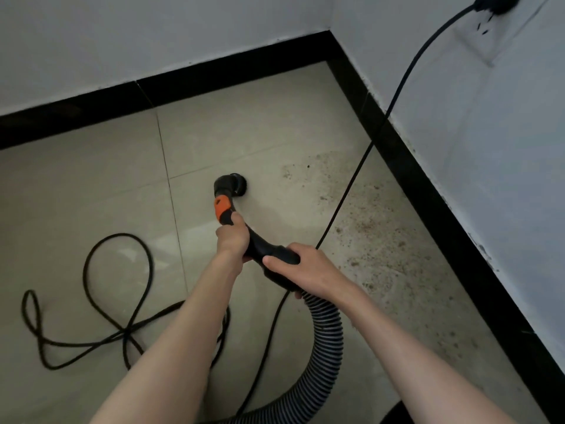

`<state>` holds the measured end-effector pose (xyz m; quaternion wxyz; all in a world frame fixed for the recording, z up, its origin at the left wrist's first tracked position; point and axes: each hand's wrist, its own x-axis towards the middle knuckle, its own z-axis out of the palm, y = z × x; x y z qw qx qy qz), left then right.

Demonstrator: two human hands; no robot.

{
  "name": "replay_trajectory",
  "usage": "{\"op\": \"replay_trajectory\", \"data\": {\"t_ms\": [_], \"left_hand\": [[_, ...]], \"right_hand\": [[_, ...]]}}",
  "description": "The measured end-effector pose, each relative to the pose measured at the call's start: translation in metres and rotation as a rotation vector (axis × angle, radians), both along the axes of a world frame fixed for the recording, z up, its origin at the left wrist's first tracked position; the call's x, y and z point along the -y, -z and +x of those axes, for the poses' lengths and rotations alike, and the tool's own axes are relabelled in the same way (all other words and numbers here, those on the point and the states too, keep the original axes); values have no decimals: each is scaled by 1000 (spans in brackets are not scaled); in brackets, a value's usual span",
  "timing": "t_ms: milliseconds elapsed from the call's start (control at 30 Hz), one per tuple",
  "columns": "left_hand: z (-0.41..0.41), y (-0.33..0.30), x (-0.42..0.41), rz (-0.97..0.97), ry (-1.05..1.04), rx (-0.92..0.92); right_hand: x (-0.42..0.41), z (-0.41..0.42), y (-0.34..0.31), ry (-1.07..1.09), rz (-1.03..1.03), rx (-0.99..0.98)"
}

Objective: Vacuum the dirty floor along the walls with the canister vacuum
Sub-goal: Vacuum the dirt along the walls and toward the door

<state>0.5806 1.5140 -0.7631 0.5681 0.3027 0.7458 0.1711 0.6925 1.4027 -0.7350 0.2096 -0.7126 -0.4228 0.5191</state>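
Vacuum handle point(263, 244): black curved plastic tube with an orange band point(222, 206) near its far end; held over the floor, near the middle of the view, angled down and away from the person.

Nozzle point(234, 185): black, round, at the far end of the handle; down at the floor tile, well apart from both walls. Whether it touches the tile cannot be told.

Left hand point(233, 237): wrapped around the handle just below the orange band, fingers curled round it.

Right hand point(305, 266): gripping the thick rear end of the handle, thumb laid along the top, fingers curled underneath.

Hose point(324, 335): ribbed, black and grey, leaving the rear of the handle under the right hand and curving down to the lower edge of the view.

Power cord point(345, 194): black, running from a plug point(495, 3) in the right wall at the top edge, down across the floor, passing behind the right hand; further cord lies in loose loops point(119, 289) on the floor at left.

Floor point(91, 194): pale beige tiles with thin joints. Dirt patch point(376, 240): brown specks and grit spread along the right wall, to the right of the nozzle.

Baseboard point(214, 75): black strip along both walls, meeting in the corner at upper right.

Walls point(153, 35): pale, with dark smudges below the plug.
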Motion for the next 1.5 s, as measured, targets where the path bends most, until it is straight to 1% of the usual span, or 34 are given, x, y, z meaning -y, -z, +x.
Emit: {"op": "replay_trajectory", "data": {"t_ms": [133,267,433,667,733,833,933,1100,1233,1367,1500], "left_hand": [[15,-4,28,-22,53,-31],[28,-8,44,-38,133,-7],[42,-10,49,-47,193,20],[41,-10,28,-21,211,-27],[38,-9,9,13,192,-49],[30,-12,-28,80,170,-72],[19,-10,-62,114,166,-125],[16,-5,-99,138,203,-174],[21,-4,-117,160,275,-217],[31,-2,-116,153,359,-236],[30,7,-96,140,370,-249]], "right_hand": [[15,5,-2,-49,-25,99],[33,9,-6,-13,-47,161],[44,14,-13,102,-54,142],[27,9,-17,127,-42,134],[17,6,-19,179,-9,69],[3,-2,-19,293,-3,-182],[-9,-12,-13,347,-20,-267],[-36,-28,5,398,22,-236],[-54,-36,15,436,36,-221],[-59,-34,17,460,-4,-186],[-50,-23,15,383,-64,-203]]}}
